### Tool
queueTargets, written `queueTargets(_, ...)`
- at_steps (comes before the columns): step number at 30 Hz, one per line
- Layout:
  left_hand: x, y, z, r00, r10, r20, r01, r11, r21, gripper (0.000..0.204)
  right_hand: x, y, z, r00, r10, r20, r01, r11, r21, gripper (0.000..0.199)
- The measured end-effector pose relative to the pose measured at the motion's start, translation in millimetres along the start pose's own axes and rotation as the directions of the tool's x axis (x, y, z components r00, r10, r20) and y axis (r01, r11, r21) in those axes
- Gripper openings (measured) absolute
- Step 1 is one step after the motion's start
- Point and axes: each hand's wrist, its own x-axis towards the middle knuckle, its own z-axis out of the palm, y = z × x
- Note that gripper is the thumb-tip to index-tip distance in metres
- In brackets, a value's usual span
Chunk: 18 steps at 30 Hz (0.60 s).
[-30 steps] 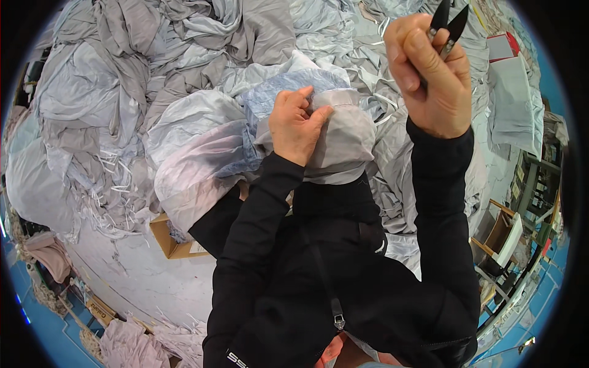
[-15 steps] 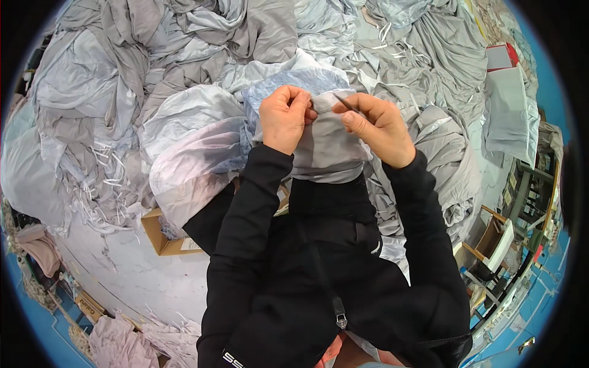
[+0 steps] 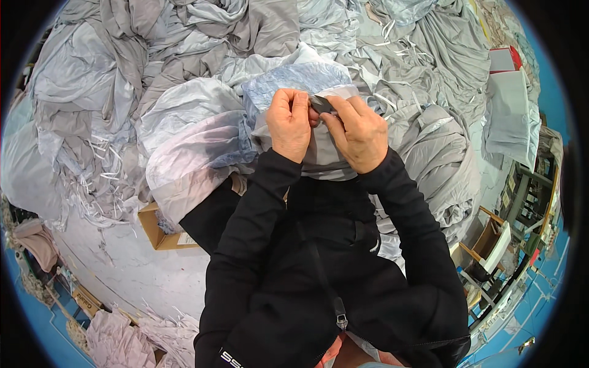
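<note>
Grey fabric (image 3: 325,150) lies over my lap, with bluish patterned cloth (image 3: 294,78) just beyond it. My left hand (image 3: 289,126) pinches the edge of the grey fabric between thumb and fingers. In my right hand (image 3: 359,132) is a small dark, flat, pointed tool (image 3: 320,104), gripped between thumb and fingers. Its tip reaches up to the fingertips of my left hand, at the pinched edge. Part of the tool is hidden by my fingers, so its exact kind does not show.
Heaps of grey and pale blue cloth (image 3: 202,30) with white ties spread across the far side. A cardboard box (image 3: 164,236) stands left of my legs. Pinkish fabric (image 3: 119,340) lies at the lower left. At the right are a red-and-white box (image 3: 504,60) and a wooden-edged drawer (image 3: 491,245).
My right hand has moved left and closer to my left hand, bringing the dark tool to the pinched fabric edge. The left hand has shifted slightly right.
</note>
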Motion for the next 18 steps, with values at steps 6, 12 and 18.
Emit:
queueTargets(6, -1.4, -2.6, 0.8, 0.999, 0.041, -0.006, -0.041, 0.999, 0.019, 0.015, 0.7, -0.8, 5.0, 0.998, -0.048, -0.033, 0.046, 0.996, -0.082, 0.028)
queueTargets(12, -1.9, -2.6, 1.3, 0.998, 0.064, 0.004, -0.064, 0.997, 0.041, 0.014, 0.7, -1.1, 5.8, 0.998, -0.056, -0.026, 0.053, 0.993, -0.107, 0.027)
queueTargets(18, -1.8, -4.7, 1.7, 0.997, 0.078, 0.003, -0.078, 0.997, 0.026, 0.014, 1.2, -2.4, 5.7, 0.998, -0.051, -0.022, 0.048, 0.992, -0.120, 0.026)
